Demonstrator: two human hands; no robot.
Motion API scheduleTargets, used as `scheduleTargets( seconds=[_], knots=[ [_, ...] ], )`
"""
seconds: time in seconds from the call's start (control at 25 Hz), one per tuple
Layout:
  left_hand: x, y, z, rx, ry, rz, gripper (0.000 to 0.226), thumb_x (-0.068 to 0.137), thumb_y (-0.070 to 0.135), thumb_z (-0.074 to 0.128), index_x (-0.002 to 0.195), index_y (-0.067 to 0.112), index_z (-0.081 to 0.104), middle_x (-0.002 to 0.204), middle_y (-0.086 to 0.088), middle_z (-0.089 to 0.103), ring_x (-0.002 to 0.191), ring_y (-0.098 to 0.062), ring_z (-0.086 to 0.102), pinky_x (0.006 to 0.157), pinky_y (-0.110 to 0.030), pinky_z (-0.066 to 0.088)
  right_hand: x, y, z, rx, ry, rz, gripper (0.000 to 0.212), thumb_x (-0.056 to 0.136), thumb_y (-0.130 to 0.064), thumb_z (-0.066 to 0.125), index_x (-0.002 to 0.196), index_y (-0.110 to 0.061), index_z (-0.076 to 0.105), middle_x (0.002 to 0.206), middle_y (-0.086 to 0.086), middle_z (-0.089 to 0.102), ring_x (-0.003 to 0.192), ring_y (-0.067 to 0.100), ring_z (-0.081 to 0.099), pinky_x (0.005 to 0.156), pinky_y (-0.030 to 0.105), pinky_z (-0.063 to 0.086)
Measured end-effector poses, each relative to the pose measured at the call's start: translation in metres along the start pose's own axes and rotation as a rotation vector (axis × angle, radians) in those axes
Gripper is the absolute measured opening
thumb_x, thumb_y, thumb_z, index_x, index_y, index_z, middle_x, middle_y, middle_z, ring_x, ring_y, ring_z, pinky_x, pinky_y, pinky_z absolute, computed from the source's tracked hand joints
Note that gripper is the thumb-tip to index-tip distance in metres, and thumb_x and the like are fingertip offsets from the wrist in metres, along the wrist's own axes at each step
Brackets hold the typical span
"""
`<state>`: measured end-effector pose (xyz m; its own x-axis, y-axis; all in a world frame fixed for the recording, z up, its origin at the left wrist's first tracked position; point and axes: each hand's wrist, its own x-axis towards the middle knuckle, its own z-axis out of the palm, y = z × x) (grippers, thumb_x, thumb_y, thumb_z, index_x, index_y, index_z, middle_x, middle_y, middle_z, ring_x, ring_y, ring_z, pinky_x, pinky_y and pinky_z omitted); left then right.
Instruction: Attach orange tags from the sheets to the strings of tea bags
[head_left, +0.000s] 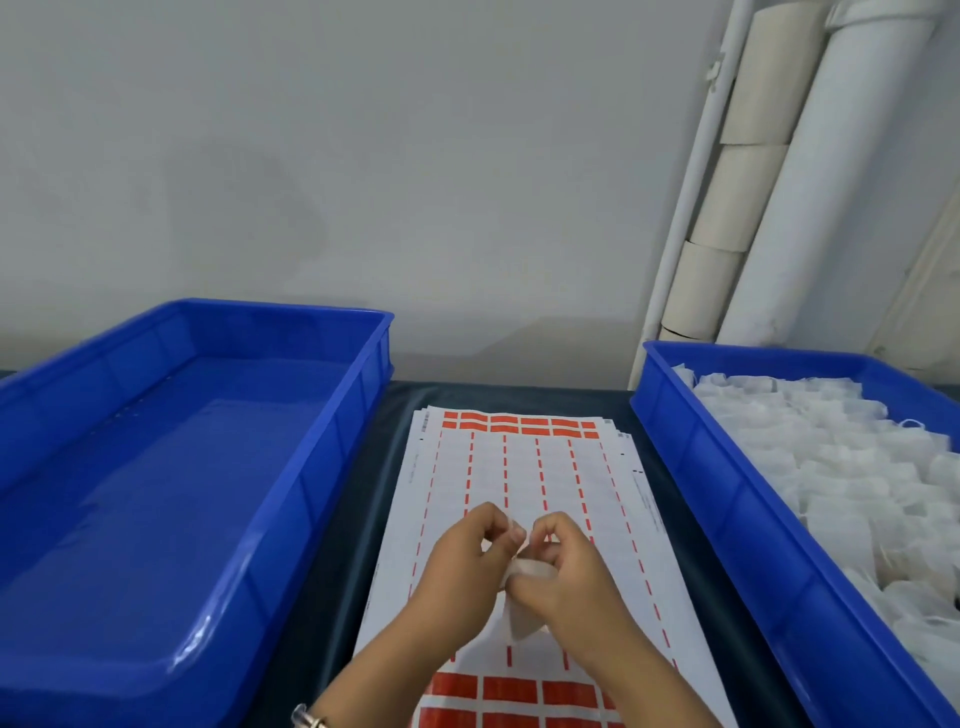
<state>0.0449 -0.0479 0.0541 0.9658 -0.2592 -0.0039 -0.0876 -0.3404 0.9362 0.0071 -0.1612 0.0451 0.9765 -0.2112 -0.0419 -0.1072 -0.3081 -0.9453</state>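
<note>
A gray wall stands behind a dark table. Low in the middle, over the sheet, the left hand and right hand pinch a tea bag. It looks light, soft, easy to tear; hold its thin string gently.

Both trays are blue; the right one holds white tea bags. The sheets are white with orange tags and dashed orange lines. The table is dark.
</note>
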Motion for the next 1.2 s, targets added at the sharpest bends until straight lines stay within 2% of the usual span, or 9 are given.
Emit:
scheduleTargets(
  seconds=[0.16,0.24,0.36,0.48,0.64,0.8,0.92,1.04,1.2],
  knots=[
    [0.006,0.009,0.0,-0.095,0.139,-0.029,0.017,0.091,0.03,0.056,0.075,0.027,0.058,0.075,0.009,0.065,0.067,-0.009,0.064,0.053,-0.014,0.046,-0.003,-0.01,0.016,-0.151,0.203,-0.232,0.031,0.08,-0.023,0.072,0.088,-0.041,0.049,0.087,-0.027,0.055,0.077,0.002,0.06,0.058,0.006,0.048],
    [0.006,0.015,0.003,-0.118,0.188,-0.015,0.016,0.091,0.027,0.057,0.075,0.027,0.058,0.079,0.01,0.065,0.072,-0.008,0.064,0.055,-0.014,0.046,-0.008,-0.011,0.019,-0.286,0.368,-0.385,0.028,0.077,-0.022,0.075,0.088,-0.039,0.057,0.085,-0.021,0.059,0.075,0.004,0.058,0.065,0.008,0.046],
    [-0.001,0.021,0.011,-0.147,0.27,-0.017,0.017,0.092,0.027,0.056,0.075,0.026,0.056,0.082,0.013,0.065,0.076,-0.005,0.062,0.057,-0.012,0.042,-0.012,-0.005,0.015,-0.526,0.621,-0.644,0.02,0.067,-0.018,0.08,0.086,-0.013,0.075,0.075,-0.003,0.07,0.065,0.011,0.061,0.063,0.02,0.05],
    [-0.009,0.024,0.023,-0.201,0.312,-0.031,0.015,0.092,0.027,0.055,0.078,0.025,0.057,0.083,0.014,0.064,0.076,-0.004,0.061,0.056,-0.009,0.04,-0.022,-0.003,0.009,-0.61,0.683,-0.751,0.023,0.066,-0.023,0.072,0.083,-0.01,0.076,0.076,-0.001,0.073,0.068,0.015,0.067,0.066,0.028,0.051],
    [-0.015,0.034,0.035,-0.14,0.35,0.025,0.016,0.092,0.03,0.055,0.076,0.027,0.055,0.086,0.017,0.062,0.077,-0.004,0.059,0.058,-0.008,0.038,-0.03,0.0,0.0,-0.716,0.753,-0.777,0.022,0.072,-0.027,0.074,0.086,-0.01,0.076,0.08,-0.001,0.073,0.07,0.016,0.067,0.064,0.027,0.049],
    [-0.017,0.037,0.043,-0.114,0.388,0.023,0.015,0.091,0.032,0.055,0.077,0.029,0.053,0.084,0.016,0.061,0.076,-0.007,0.06,0.06,-0.01,0.039,-0.034,0.003,-0.004,-0.722,0.796,-0.78,0.037,0.089,-0.038,0.051,0.089,-0.011,0.076,0.084,-0.002,0.074,0.075,0.015,0.068,0.07,0.026,0.041],
    [-0.016,0.034,0.042,-0.14,0.4,-0.016,0.014,0.092,0.031,0.054,0.078,0.029,0.053,0.086,0.016,0.06,0.075,-0.007,0.06,0.059,-0.009,0.038,-0.031,0.004,0.0,-0.739,0.767,-0.762,0.022,0.082,-0.033,0.068,0.085,-0.012,0.075,0.081,-0.001,0.074,0.071,0.016,0.068,0.069,0.027,0.042],
    [-0.017,0.027,0.031,-0.199,0.22,0.042,0.009,0.09,0.029,0.058,0.091,0.036,0.052,0.101,0.018,0.056,0.08,-0.004,0.061,0.056,-0.006,0.043,-0.025,0.001,0.002,-0.688,0.69,-0.624,0.016,0.07,-0.022,0.079,0.082,-0.015,0.071,0.078,-0.003,0.071,0.067,0.014,0.063,0.066,0.027,0.043],
    [-0.018,0.017,0.005,-0.316,-0.119,0.153,0.055,0.083,0.013,0.069,0.114,0.05,0.043,0.114,0.023,0.049,0.087,0.002,0.063,0.064,-0.011,0.05,-0.021,-0.008,-0.006,-0.448,0.406,-0.27,0.003,0.09,-0.028,0.059,0.091,-0.031,0.057,0.094,-0.013,0.062,0.081,0.004,0.051,0.077,0.018,0.041]
  ],
)
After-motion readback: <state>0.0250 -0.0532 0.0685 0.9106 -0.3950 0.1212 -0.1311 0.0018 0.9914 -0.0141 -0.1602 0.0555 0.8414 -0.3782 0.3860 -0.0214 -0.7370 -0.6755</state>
